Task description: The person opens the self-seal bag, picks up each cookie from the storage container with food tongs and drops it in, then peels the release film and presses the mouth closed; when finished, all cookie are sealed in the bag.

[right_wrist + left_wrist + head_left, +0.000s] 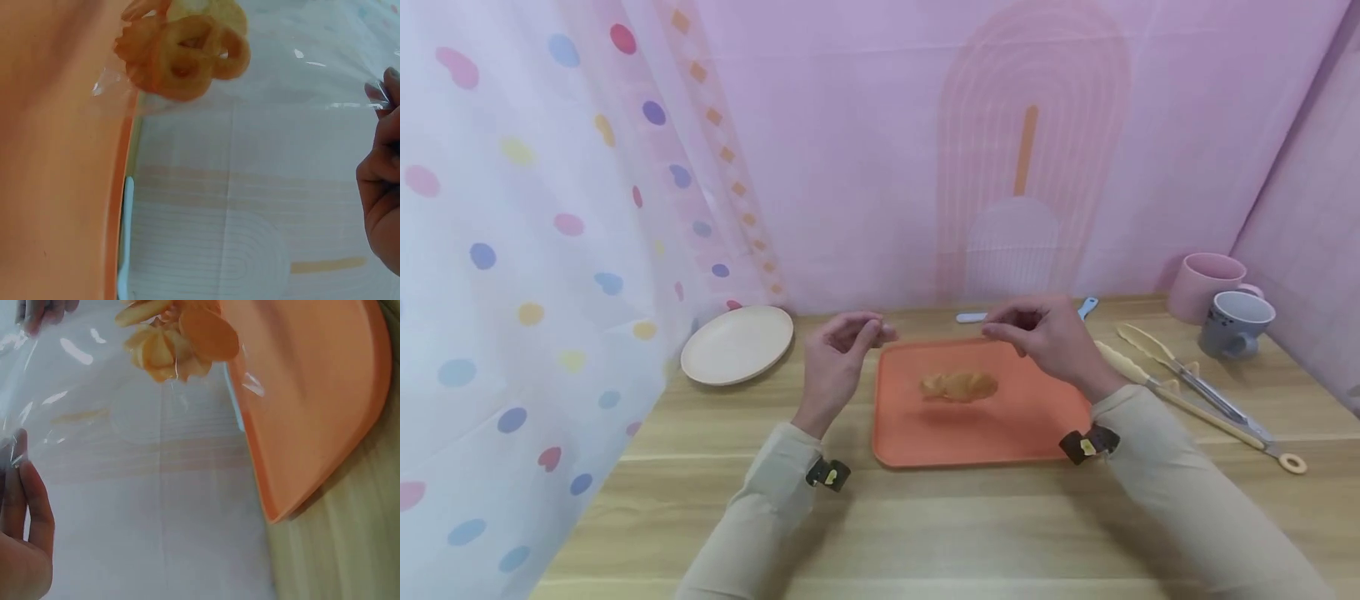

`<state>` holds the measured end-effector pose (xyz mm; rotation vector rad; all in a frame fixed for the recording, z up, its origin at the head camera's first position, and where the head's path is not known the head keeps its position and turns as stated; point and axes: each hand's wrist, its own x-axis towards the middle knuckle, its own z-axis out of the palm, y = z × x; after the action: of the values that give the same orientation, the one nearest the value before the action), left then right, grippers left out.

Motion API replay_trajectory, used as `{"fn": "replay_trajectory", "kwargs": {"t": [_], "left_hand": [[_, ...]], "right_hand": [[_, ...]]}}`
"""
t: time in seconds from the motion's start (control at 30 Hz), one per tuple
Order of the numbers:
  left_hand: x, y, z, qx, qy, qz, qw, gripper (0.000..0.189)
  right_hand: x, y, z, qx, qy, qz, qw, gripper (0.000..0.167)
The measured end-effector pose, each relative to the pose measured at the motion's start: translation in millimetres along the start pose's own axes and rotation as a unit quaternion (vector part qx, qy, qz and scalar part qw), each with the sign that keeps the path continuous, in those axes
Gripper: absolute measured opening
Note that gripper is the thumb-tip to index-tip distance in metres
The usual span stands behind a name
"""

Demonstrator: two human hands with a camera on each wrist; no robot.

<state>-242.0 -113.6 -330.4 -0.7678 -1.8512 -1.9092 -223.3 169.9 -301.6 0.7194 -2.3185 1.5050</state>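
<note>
Both hands pinch the upper edge of a clear plastic bag [81, 450], stretched between them. My left hand [838, 367] grips one top corner, with thumb against fingers; my right hand [1052, 346] pinches the other. At the bottom of the bag lie several golden-brown biscuits [958, 387], some ring- or pretzel-shaped and some flower-shaped, as the wrist views show. Below the hanging bag an orange tray [985, 446] lies flat on the wooden table. In the head view the clear film itself hardly shows.
A cream plate [737, 346] stands at the left back. To the right lie tongs [1206, 396] with cream tips. A pink mug [1198, 287] and a grey mug [1228, 325] are at the right back. Behind the tray lies a pale-blue handle [972, 317], with another blue handle [1087, 307] beyond my right hand.
</note>
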Motion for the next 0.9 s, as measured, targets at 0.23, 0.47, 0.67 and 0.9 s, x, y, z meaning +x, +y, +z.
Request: {"fn": "replay_trajectory", "kwargs": {"t": [0.23,0.47,0.67,0.9], "left_hand": [[4.1,18.6,-1.6,-0.037,-0.059,0.043,0.9967,0.016],[6.8,36.2,-12.1,-0.070,-0.147,0.057,0.9850,0.014],[7.2,51.9,-23.4,-0.032,-0.200,0.070,0.9767,0.008],[9.4,65.0,-33.4,0.021,-0.250,0.034,0.9676,0.014]], "right_hand": [[-2.7,1.5,-5.8,0.169,-0.001,-0.018,0.9854,0.021],[-7.0,3.1,-4.7,0.356,-0.066,-0.074,0.9290,0.038],[-5.9,2.1,-9.7,0.381,-0.136,-0.091,0.9101,0.038],[-6.8,-3.9,-15.2,0.268,-0.154,-0.071,0.9484,0.030]]}}
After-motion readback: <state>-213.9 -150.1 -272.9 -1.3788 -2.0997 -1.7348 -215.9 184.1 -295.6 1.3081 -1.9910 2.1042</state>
